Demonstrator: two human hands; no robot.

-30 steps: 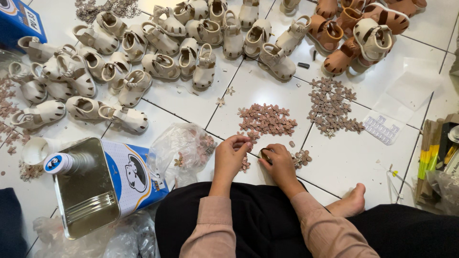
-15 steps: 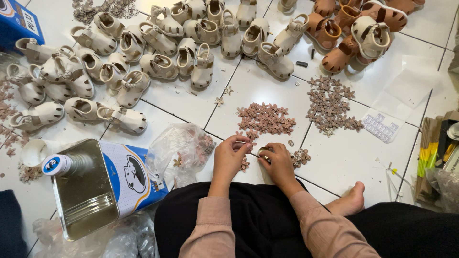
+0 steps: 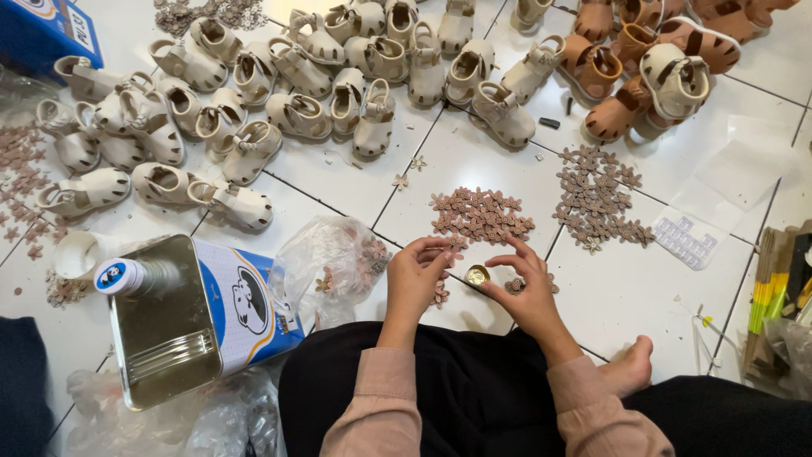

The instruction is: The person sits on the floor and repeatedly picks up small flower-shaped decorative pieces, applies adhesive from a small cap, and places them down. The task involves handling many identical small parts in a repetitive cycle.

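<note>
My left hand (image 3: 416,279) and my right hand (image 3: 526,286) hover close together over the white tiled floor (image 3: 626,296), just in front of my lap. Between them lies a small round gold cap (image 3: 478,275) holding something yellowish. Both hands have their fingers curled toward each other with the fingertips near a small brown flower-shaped piece. A pile of these brown flower pieces (image 3: 480,216) lies just beyond the hands, with a second pile (image 3: 596,199) to its right. Whether either hand pinches a piece is unclear.
Many cream baby sandals (image 3: 296,80) cover the floor at the back, and tan ones (image 3: 626,59) lie at the far right. A metal glue tin (image 3: 182,317) stands at my left beside a clear plastic bag (image 3: 334,262). A white plastic tray (image 3: 685,243) lies to the right.
The hands have drawn slightly apart, exposing the small gold cap between them. The right hand has shifted a little to the right.
</note>
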